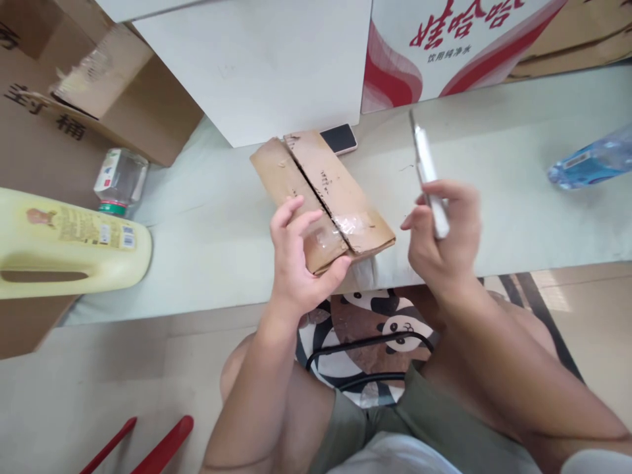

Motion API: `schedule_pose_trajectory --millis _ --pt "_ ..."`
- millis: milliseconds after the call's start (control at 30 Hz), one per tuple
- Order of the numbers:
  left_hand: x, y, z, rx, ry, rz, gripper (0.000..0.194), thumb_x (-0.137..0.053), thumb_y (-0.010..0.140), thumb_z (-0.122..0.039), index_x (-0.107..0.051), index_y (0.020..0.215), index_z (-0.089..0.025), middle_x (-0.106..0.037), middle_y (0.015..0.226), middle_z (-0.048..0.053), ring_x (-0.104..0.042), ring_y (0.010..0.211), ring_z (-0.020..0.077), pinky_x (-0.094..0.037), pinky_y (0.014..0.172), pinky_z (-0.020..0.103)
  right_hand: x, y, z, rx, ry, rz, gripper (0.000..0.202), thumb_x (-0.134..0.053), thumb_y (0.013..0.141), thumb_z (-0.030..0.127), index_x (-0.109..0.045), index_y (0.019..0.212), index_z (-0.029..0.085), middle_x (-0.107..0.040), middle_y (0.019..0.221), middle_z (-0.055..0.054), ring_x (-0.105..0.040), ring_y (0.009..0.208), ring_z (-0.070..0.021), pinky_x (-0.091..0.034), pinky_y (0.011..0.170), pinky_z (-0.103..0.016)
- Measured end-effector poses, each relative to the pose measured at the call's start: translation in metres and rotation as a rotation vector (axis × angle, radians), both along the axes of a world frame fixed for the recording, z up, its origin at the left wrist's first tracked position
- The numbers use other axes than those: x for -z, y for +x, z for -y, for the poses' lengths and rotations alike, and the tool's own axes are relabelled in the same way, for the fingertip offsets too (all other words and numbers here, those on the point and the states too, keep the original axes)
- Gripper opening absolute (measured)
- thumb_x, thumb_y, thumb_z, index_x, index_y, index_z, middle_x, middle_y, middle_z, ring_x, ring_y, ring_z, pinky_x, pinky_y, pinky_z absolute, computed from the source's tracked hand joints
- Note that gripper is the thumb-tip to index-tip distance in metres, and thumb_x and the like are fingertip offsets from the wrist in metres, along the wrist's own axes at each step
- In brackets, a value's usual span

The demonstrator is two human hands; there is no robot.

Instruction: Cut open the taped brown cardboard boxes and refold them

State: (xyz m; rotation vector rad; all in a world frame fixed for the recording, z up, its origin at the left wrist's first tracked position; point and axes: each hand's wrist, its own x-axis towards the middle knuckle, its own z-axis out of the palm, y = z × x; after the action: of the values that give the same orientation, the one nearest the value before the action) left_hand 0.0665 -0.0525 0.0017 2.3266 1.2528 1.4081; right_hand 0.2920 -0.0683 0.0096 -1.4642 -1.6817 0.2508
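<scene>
Cardboard box [340, 197] is approx. centre of view, on the cloth-covered table [207, 243], its near edge toward 5 o'clk; we take all clock dirs. from it. Handwriting on top is too small to read, clear tape glare hides a bit of the near end, and its contents aren't visible thru the dark seam.

Our L hand [303, 257] is at 7 o'clk, spread wide, fingers over the top, thumb at the near edge; can't tell how firmly it presses. Our R hand [444, 243], btwn 3 & 4, is blurred, closed around a white cutter [425, 155], its thin metal end pointing approx. 11, clear of the box.

Phone [340, 139] at 1 o'clk is partly hidden by the box. Containers: yellow jug [74, 243] at 9, cut off by the frame, contents n/a; clear jar [121, 178] w/ green lid, also 9, just beyond the jug, nothing distinct inside. Blue-labelled bottle [590, 161] at 3, far end cut off, fill unclear. Large brown carton [133, 92] at 10, white box [266, 72] at 11 & red-printed carton [444, 66] btwn 1 & 2 all run out of frame, insides unseen. Panda-print seat [345, 329] btwn 5 & 6 is partly covered by our legs.
</scene>
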Motion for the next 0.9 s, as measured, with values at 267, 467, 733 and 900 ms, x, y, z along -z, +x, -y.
schedule_pose_trajectory --millis 267,467,733,900 --pt "-0.001 -0.019 -0.009 -0.115 -0.092 0.117 0.069 -0.068 0.079 -0.072 -0.057 0.127 -0.025 -0.049 0.139 0.013 -0.048 0.140 0.0335 -0.042 0.118 0.051 0.040 0.005 -0.023 0.165 -0.386 0.327 0.049 -0.056 0.090 0.038 -0.061 0.133 0.014 -0.060 0.118 -0.021 -0.064 0.093 -0.0336 -0.055 0.079 -0.050" --pt "0.009 -0.039 -0.012 -0.370 -0.078 0.399 0.064 -0.062 0.082 -0.073 -0.063 0.118 -0.021 -0.065 0.121 0.011 -0.065 0.119 0.0274 -0.052 0.109 0.045 0.050 0.004 -0.016 0.053 -0.384 0.467 0.046 -0.059 0.089 0.041 -0.069 0.126 0.014 -0.052 0.132 -0.026 -0.053 0.121 -0.0437 -0.050 0.093 -0.059" --pt "0.005 -0.042 -0.028 -0.518 -0.368 1.154 0.037 -0.058 0.082 -0.033 -0.065 0.115 -0.019 -0.073 0.120 0.008 -0.066 0.124 0.0232 -0.055 0.105 0.035 0.051 -0.017 -0.005 -0.198 -0.271 0.386 0.037 -0.054 0.093 0.040 -0.073 0.117 0.020 -0.059 0.128 -0.021 -0.051 0.124 -0.0405 -0.043 0.097 -0.059" --pt "0.014 -0.048 -0.027 -0.354 -0.800 1.242 0.026 -0.066 0.072 -0.029 -0.067 0.096 -0.020 -0.076 0.109 0.009 -0.070 0.115 0.0267 -0.061 0.090 0.036 0.049 -0.025 0.000 -0.393 -0.217 0.168 0.035 -0.055 0.089 0.039 -0.067 0.115 0.018 -0.065 0.121 -0.018 -0.060 0.112 -0.0353 -0.048 0.094 -0.055"
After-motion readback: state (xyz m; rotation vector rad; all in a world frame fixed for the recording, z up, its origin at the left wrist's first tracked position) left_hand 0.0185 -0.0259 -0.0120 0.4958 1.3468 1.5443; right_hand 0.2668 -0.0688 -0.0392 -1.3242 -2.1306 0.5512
